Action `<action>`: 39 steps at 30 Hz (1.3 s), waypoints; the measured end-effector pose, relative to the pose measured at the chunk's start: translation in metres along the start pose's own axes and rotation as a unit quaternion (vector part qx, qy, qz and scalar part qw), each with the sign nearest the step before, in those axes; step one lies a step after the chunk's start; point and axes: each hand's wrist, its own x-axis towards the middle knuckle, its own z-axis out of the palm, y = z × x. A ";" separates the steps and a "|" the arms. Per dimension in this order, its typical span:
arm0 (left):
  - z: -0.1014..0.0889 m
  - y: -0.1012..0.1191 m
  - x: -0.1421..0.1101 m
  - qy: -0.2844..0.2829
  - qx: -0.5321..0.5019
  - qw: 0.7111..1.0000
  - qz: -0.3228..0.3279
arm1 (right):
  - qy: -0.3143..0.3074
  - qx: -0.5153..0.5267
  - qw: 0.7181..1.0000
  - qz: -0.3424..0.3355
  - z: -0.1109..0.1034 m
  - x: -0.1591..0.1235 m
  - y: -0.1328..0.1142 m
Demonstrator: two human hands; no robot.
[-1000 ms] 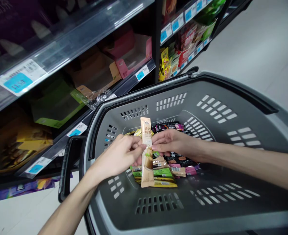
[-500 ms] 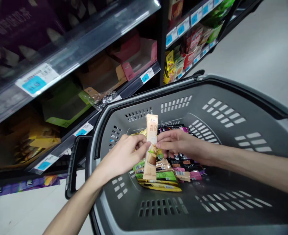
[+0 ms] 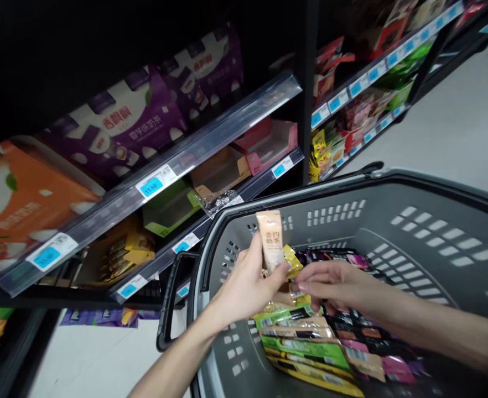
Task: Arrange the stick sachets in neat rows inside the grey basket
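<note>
My left hand (image 3: 246, 287) is closed around a tan stick sachet (image 3: 270, 239), held upright above a grey shopping basket (image 3: 393, 190). My right hand (image 3: 331, 284) hovers just to its right, fingers loosely curled and pointing left toward a yellow sachet (image 3: 291, 260) under the tan one; whether it touches that one is unclear. Under both hands lies a pile of several flat sachets (image 3: 318, 345), green, tan, yellow, black and pink, on the basket floor.
Store shelves fill the left. Purple boxes (image 3: 144, 121) and an orange box (image 3: 15, 199) stand on the upper shelf. The lower shelf holds open display cartons (image 3: 227, 171) with blue price tags (image 3: 150, 187). Another shelf bay (image 3: 360, 94) stands farther right, beside pale floor (image 3: 463, 127).
The view has swung up and left, so the shelves show more. My left hand now holds the tan sachet alone and higher; my right hand has let go and dropped slightly.
</note>
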 end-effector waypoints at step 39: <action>-0.008 0.005 0.001 -0.137 0.207 0.961 0.125 | 0.143 0.045 0.979 -0.140 0.005 -0.011 -0.026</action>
